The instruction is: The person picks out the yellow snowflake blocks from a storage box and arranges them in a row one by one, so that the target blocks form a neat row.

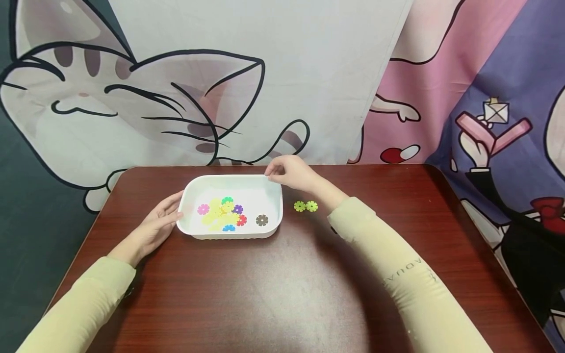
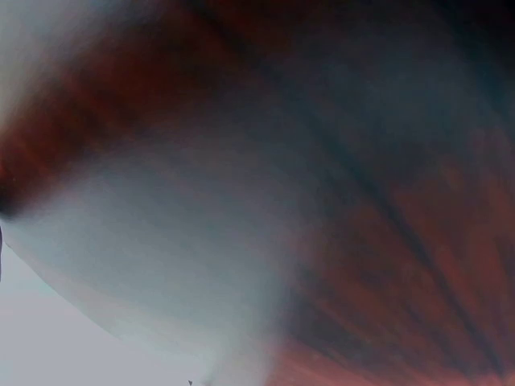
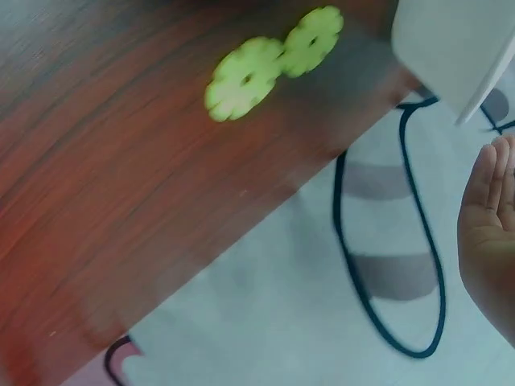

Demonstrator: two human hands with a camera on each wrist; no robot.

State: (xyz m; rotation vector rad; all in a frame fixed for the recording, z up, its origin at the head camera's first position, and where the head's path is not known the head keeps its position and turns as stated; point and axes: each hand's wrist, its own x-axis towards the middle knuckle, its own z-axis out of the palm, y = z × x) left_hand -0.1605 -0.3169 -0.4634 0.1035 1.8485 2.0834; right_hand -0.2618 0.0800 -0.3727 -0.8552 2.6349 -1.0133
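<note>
A white tray [image 1: 229, 236] on the table holds a loose pile of notched plastic discs [image 1: 220, 212], mostly yellow, with a few in other colours. My left hand [image 1: 155, 226] holds the tray's left end, with the thumb at the rim and the fingers along the outer wall. At the back right corner, my right hand [image 1: 292, 171] grips the rim with bent fingers. Right of the tray, two yellow-green discs [image 1: 305, 206] lie joined edge to edge. The right wrist view shows the same joined discs [image 3: 273, 64] and the right hand's fingers [image 3: 491, 181] close by the tray's corner.
The brown wooden table [image 1: 265, 294] ends at the back against a hanging cloth [image 1: 326, 83] with cartoon prints. Inside the tray, a grey-brown disc [image 1: 262, 220] lies apart from the pile. The left wrist view is mostly dark and blurred.
</note>
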